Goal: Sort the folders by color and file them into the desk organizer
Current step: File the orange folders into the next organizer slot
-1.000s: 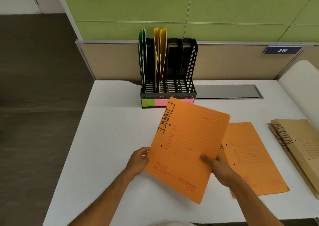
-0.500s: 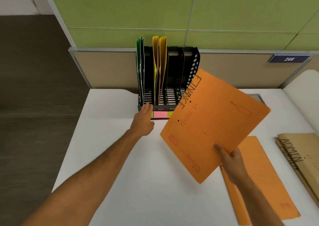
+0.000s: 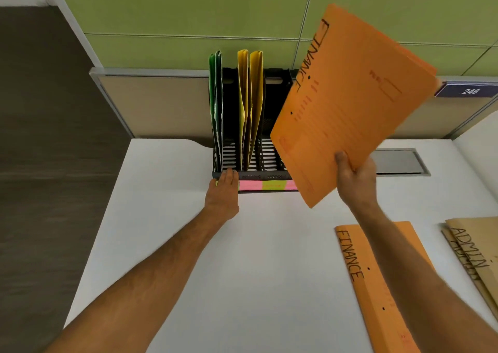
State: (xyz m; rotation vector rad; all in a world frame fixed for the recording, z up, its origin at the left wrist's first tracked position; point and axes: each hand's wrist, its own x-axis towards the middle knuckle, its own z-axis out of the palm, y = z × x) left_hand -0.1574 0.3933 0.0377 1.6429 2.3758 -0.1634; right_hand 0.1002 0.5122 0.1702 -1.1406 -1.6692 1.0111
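We have our right hand pinching the lower edge of an orange folder marked FINANCE, thumb on its face and fingers curled behind, so the folder stands tilted in the air in front of the right part of the desk organizer. Gripping it low near one corner leaves the rest of the sheet free, which we judge suits lowering it into a slot edge first. Our left hand lies flat with straight fingers on the organizer's front lip at its left end, holding nothing; we take this as bracing the light rack so it does not slide back on the tabletop when the folder goes in. The sorting already shows: two green folders stand in the leftmost slot and two yellow folders in a slot further right, with an open slot between them and another just right of the yellow ones, partly hidden by the raised folder. Coloured sticky labels run along the organizer's front, presumably marking the slots. A second orange folder lies flat near our right forearm, and brown ADMIN folders are stacked at the right edge, both waiting their turn.
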